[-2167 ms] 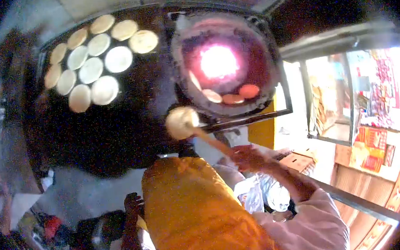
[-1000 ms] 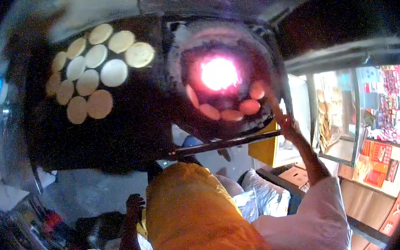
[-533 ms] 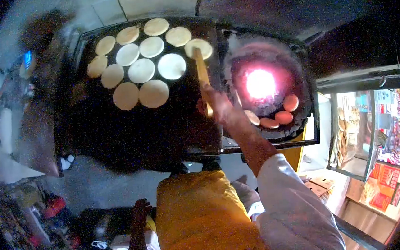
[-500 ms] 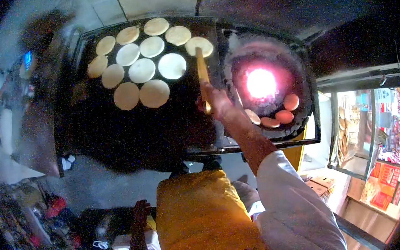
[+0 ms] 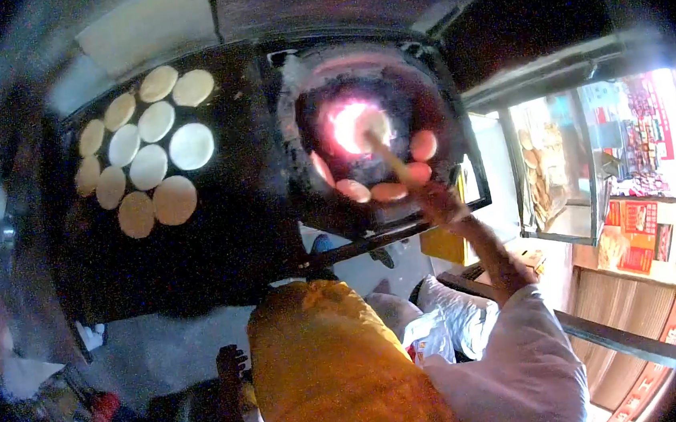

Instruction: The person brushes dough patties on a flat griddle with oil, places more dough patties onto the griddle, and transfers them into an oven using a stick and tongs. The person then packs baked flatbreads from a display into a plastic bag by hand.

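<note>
My right hand (image 5: 438, 201) is closed around the wooden handle (image 5: 395, 163) of a tool reaching over the round, glowing oven pit (image 5: 295, 126). At the tool's far end is a pale round flatbread (image 5: 373, 129), partly in front of the bright fire (image 5: 344, 127); the tool's head cannot be made out. Several flatbreads (image 5: 424, 145) stand around the pit's near and right sides. My left hand (image 5: 231, 362) hangs low beside the orange apron (image 5: 320, 373), fingers apart and holding nothing. To the left, several pale flatbreads (image 5: 148, 167) lie on the dark griddle (image 5: 221, 253).
A dark metal edge (image 5: 373, 242) runs along the front of the oven. On the right stands a glass case (image 5: 554, 176) with stacked breads. White bags (image 5: 453, 313) lie below my right arm. A red object (image 5: 104, 409) is among clutter at lower left.
My right hand has moved right, carrying the flatbread on the tool from the griddle's right edge to over the fire. The view has turned right. My left hand still hangs low.
</note>
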`<state>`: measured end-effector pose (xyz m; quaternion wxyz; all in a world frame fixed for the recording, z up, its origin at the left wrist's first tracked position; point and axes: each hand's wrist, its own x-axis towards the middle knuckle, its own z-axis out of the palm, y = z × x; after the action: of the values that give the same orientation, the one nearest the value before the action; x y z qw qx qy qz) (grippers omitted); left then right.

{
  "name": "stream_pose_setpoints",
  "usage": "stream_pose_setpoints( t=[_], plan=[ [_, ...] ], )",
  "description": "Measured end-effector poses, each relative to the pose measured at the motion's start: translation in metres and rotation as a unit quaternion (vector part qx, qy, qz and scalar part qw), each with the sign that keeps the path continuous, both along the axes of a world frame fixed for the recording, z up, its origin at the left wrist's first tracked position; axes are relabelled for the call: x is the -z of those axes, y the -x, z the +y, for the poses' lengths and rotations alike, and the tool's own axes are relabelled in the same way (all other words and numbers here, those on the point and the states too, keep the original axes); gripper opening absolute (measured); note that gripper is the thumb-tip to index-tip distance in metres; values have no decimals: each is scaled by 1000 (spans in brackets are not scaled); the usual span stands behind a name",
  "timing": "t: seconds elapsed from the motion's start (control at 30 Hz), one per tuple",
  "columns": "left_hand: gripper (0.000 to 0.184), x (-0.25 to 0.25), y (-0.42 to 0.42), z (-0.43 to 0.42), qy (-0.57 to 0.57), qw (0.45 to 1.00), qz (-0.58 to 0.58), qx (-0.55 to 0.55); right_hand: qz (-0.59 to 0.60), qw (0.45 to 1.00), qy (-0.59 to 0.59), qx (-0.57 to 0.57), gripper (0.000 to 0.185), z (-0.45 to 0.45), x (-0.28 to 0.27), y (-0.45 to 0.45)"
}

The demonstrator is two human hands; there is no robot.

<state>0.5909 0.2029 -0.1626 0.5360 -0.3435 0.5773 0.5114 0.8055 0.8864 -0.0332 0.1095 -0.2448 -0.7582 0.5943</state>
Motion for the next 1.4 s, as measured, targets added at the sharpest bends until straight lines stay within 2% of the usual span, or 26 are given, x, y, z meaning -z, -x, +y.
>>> stream_pose_setpoints(
  t=[0.03,0.1,0.17,0.2,0.23,0.27,0.3,0.37,0.43,0.5,0.57,0.63,0.7,0.77,0.8,0.87,0.93,1.0,1.1,1.17,1.2,1.23,1.3,1.4],
  plan=[
    [25,-1,-2,10,0,1000,1,3,-38,994,-99,26,39,37,7,-23],
    [25,-3,-7,25,-17,1000,8,-6,-243,959,-107,99,37,80,-48,-27],
    [24,-7,-12,38,4,1000,13,11,-300,940,-141,82,32,160,-21,-57],
    [23,-13,-16,40,24,999,15,26,-334,891,-307,-3,31,169,-22,-50],
    [23,-16,-18,42,30,999,18,24,-352,804,-475,-64,31,176,-24,-42],
    [23,-18,-22,43,-6,1000,-4,-8,-409,796,-442,-61,37,188,-24,-34],
    [22,-20,-25,43,-44,998,-25,-40,-359,814,-448,-88,40,206,-8,-43],
    [22,2,-36,24,-47,998,-17,-37,-303,833,-448,-117,43,221,7,-45],
    [22,8,-56,14,-50,998,-8,-33,-380,836,-392,-55,46,210,-10,-24],
    [21,6,-80,24,-127,984,127,-11,-400,835,-376,-42,46,233,20,-35],
    [21,-34,-70,65,-88,985,144,24,-421,831,-364,-27,45,242,32,-39],
    [21,-78,-53,116,-51,984,161,59,-408,826,-382,-69,26,239,29,-34],
    [24,-101,-39,154,-12,991,115,70,-395,846,-353,-60,28,240,38,-41],
    [25,-113,-27,182,-27,987,138,75,-381,864,-325,-51,31,237,33,-41],
    [25,-136,-15,209,-50,977,187,94,-420,833,-352,-82,31,228,15,-32],
    [27,-192,10,264,-118,916,352,151,-492,758,-404,-143,33,203,-29,-10],
    [29,-247,39,306,-172,836,481,202,-490,745,-440,-111,32,169,-76,14],
    [28,-300,66,324,-217,740,578,268,-482,730,-477,-81,32,148,-82,17],
    [28,-357,101,328,-256,636,645,337,-301,900,-308,-66,33,116,-71,13],
    [28,-379,119,319,-261,597,665,366,-210,936,-260,-109,33,52,-78,54],
    [28,-386,128,313,-262,583,671,376,-156,980,0,-126,38,19,-75,72],
    [28,-391,135,306,-262,571,676,385,-91,951,262,-133,44,-14,-68,93],
    [28,-395,151,293,-261,553,684,398,-153,916,343,-143,43,-74,-82,168],
    [28,-397,172,268,-252,541,687,416,-193,949,237,-81,62,-119,-62,235]
  ],
)
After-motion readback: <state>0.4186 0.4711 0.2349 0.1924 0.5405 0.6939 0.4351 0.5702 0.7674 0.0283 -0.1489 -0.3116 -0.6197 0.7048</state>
